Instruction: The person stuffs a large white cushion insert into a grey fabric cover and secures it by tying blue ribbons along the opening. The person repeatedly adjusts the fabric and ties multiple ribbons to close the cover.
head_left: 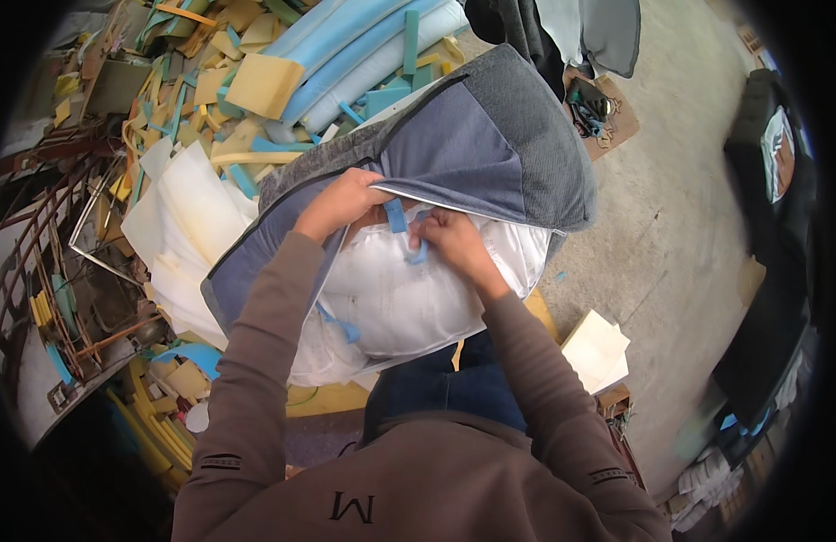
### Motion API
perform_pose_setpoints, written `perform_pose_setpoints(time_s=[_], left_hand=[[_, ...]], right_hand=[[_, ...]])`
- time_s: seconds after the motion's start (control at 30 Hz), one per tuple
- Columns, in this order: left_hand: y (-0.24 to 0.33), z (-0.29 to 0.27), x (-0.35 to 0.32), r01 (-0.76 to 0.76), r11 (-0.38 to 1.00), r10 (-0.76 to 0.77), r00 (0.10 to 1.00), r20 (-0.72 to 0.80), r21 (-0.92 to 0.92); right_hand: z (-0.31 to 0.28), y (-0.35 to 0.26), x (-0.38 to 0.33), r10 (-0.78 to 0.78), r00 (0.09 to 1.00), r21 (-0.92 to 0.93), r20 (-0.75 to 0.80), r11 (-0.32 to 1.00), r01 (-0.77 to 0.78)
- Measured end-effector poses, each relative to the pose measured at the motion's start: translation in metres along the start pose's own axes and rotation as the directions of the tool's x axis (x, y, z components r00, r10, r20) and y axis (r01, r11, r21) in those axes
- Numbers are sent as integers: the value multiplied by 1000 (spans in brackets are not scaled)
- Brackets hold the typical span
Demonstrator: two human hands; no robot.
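A grey-blue fabric cushion cover (pixel 454 135) lies across in front of me, its zipped edge opened along the near side. Inside it sits a puffy white inner cushion (pixel 382 298). My left hand (pixel 341 203) grips the opened edge of the cover, thumb on top and the other fingers partly hidden beneath the cloth. Just right of it, my right hand (pixel 449 239) is closed in a pinch on a blue strap (pixel 418 251) at the white cushion. Another blue strap (pixel 395 216) hangs between the hands. A third blue strap (pixel 345 329) lies loose near the left front.
Foam offcuts (pixel 264 86) in yellow, green and blue are heaped at the far left, beside long blue rolls (pixel 345 54). White sheets (pixel 187 217) lie left of the cover. Pale foam blocks (pixel 594 350) stand at right on the concrete floor (pixel 653 244). Dark upholstered pieces (pixel 765 271) line the right side.
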State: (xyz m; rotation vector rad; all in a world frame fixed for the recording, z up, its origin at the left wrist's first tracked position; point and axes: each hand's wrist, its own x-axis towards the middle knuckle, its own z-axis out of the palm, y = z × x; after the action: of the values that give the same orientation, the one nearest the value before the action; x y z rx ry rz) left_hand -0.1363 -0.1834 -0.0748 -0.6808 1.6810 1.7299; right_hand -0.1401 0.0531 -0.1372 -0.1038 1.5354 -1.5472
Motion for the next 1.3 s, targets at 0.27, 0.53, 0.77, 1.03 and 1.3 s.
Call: perform_pose_setpoints(time_s=[0.27, 0.53, 0.77, 1.03, 1.3], left_hand=[[-6, -8, 15, -58, 986, 56, 998, 19, 158], [-16, -19, 27, -139, 972, 134, 990, 39, 190], [-23, -23, 32, -174, 963, 168, 985, 47, 207], [-22, -22, 32, -127, 971, 122, 992, 38, 200], [-29, -19, 36, -112, 984, 114, 993, -8, 139]], right_hand=[[28, -7, -28, -66, 973, -9, -219, 998, 66], [34, -3, -16, -147, 958, -49, -245, 989, 139], [34, -4, -12, -147, 957, -32, -248, 989, 144], [43, -14, -5, -104, 919, -109, -381, 992, 67], [49, -22, -10, -80, 914, -111, -398, 993, 39]])
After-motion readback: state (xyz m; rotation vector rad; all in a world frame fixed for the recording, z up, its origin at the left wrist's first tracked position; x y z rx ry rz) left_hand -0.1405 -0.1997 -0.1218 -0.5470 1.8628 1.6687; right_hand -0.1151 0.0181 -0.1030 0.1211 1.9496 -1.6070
